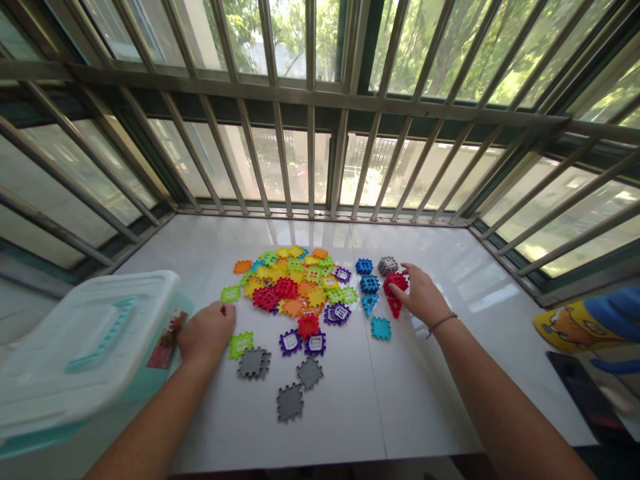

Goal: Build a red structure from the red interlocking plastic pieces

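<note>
My right hand (424,293) has its thumb and fingers around red plastic interlocking tiles (395,283), at the right of the table. A red triangle piece (395,307) lies just below them. To their left are stacked blue tiles (369,284), blue triangles (369,305) and a flat light-blue tile (381,328). Behind them sits a grey stack (387,265). My left hand (207,333) rests as a fist on the table, beside the mixed pile of coloured tiles (280,272); nothing shows in it. Near it are a lime-green tile (241,345) and grey tiles (251,363).
A lidded clear storage box (95,333) with a teal handle stands at the left. A yellow and blue container (575,323) and a dark flat object (580,393) are at the far right. Metal window bars (310,100) edge the white table (340,413) at the back.
</note>
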Action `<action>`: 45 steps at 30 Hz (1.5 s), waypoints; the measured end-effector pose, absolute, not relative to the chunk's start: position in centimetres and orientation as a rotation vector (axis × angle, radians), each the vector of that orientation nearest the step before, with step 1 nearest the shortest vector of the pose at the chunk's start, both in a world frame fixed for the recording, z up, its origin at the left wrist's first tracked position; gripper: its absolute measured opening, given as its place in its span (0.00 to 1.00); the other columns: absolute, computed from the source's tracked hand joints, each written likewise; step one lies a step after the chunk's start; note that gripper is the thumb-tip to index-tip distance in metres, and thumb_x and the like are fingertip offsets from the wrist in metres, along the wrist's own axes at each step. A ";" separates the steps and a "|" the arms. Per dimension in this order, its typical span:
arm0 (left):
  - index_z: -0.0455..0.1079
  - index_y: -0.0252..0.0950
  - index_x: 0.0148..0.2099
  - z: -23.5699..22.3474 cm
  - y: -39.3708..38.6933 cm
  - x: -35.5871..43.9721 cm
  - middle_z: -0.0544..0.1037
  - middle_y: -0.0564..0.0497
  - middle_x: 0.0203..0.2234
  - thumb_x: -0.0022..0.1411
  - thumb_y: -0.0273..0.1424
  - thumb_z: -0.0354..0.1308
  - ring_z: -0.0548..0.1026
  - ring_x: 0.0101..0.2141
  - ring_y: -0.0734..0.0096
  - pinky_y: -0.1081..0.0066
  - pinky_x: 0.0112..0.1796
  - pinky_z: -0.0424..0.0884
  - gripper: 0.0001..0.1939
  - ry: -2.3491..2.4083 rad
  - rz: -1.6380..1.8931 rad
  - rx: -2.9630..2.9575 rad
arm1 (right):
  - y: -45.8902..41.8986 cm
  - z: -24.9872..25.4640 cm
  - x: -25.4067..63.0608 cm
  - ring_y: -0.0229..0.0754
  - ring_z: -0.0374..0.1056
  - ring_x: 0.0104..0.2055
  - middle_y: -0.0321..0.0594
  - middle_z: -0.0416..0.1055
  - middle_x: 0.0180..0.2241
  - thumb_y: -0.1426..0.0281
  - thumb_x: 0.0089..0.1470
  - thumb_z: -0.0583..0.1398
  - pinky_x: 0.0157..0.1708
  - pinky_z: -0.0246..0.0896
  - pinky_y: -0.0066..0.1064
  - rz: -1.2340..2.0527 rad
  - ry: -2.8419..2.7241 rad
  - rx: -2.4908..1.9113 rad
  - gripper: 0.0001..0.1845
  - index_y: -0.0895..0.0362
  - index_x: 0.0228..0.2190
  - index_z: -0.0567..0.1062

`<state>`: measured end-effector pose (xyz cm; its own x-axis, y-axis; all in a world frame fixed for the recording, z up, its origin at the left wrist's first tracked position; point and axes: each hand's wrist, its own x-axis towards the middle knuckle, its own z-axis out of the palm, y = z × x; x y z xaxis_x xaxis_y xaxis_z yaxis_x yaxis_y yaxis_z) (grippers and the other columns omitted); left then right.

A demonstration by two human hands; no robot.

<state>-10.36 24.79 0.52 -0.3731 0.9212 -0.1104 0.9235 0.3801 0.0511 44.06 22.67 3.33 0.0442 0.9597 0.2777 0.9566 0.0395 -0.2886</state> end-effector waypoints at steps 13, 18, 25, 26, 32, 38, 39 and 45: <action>0.83 0.37 0.52 0.8 24.7 -10.2 0.87 0.34 0.48 0.76 0.43 0.38 0.83 0.46 0.39 0.55 0.40 0.75 0.32 2.508 -0.030 1.684 | 22.8 2.8 44.3 0.66 0.72 0.63 0.60 0.74 0.63 0.48 0.62 0.65 0.62 0.70 0.55 0.038 -1.953 -1.962 0.45 0.59 0.70 0.64; 0.84 0.37 0.51 0.5 24.8 -10.4 0.87 0.34 0.47 0.76 0.43 0.38 0.84 0.46 0.39 0.54 0.39 0.75 0.32 2.511 -0.032 1.694 | 22.7 2.9 44.2 0.66 0.73 0.61 0.60 0.75 0.62 0.50 0.62 0.65 0.60 0.71 0.55 0.042 -1.943 -1.973 0.44 0.58 0.70 0.64; 0.84 0.37 0.50 -0.1 24.9 -10.7 0.87 0.35 0.46 0.76 0.43 0.37 0.84 0.46 0.39 0.56 0.38 0.74 0.32 2.522 -0.015 1.712 | 22.7 2.5 44.3 0.65 0.73 0.62 0.60 0.74 0.61 0.49 0.62 0.64 0.62 0.71 0.56 0.015 -1.954 -1.895 0.43 0.58 0.70 0.64; 0.84 0.37 0.50 -0.2 24.9 -10.7 0.87 0.35 0.46 0.76 0.43 0.37 0.84 0.46 0.39 0.56 0.38 0.73 0.32 2.523 -0.016 1.717 | 22.7 2.5 44.3 0.65 0.73 0.62 0.60 0.74 0.61 0.48 0.62 0.64 0.62 0.70 0.57 0.000 -1.958 -1.885 0.44 0.59 0.70 0.64; 0.84 0.37 0.51 -0.5 24.9 -10.9 0.86 0.33 0.47 0.77 0.43 0.36 0.84 0.45 0.41 0.57 0.39 0.73 0.33 2.524 -0.010 1.728 | 22.1 4.0 42.9 0.68 0.70 0.62 0.63 0.74 0.59 0.48 0.67 0.61 0.64 0.66 0.61 -0.194 -1.941 -1.749 0.39 0.62 0.67 0.68; 0.84 0.35 0.51 -0.1 24.6 -10.6 0.87 0.33 0.46 0.77 0.41 0.38 0.84 0.45 0.42 0.58 0.41 0.72 0.32 2.529 0.011 1.744 | 20.5 6.3 35.5 0.66 0.68 0.65 0.57 0.74 0.60 0.58 0.70 0.61 0.68 0.62 0.61 -0.104 -1.966 -1.607 0.27 0.54 0.64 0.72; 0.84 0.36 0.51 -0.1 24.6 -10.6 0.87 0.33 0.46 0.77 0.41 0.38 0.84 0.45 0.42 0.58 0.41 0.72 0.32 2.531 0.016 1.746 | 20.1 6.3 33.9 0.66 0.68 0.65 0.56 0.75 0.60 0.59 0.70 0.61 0.68 0.61 0.61 -0.042 -1.995 -1.590 0.26 0.53 0.65 0.72; 0.84 0.36 0.50 0.1 24.5 -10.5 0.87 0.34 0.46 0.77 0.41 0.39 0.84 0.45 0.43 0.60 0.39 0.71 0.31 2.534 0.026 1.742 | 18.4 5.0 25.1 0.63 0.69 0.63 0.54 0.74 0.60 0.64 0.67 0.66 0.63 0.66 0.58 0.229 -2.172 -1.445 0.28 0.51 0.66 0.71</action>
<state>-10.47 24.49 0.09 -0.3567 0.9331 -0.0447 0.9320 0.3588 0.0516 25.13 18.41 4.95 -0.2984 0.8978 0.3240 0.8105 0.4177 -0.4107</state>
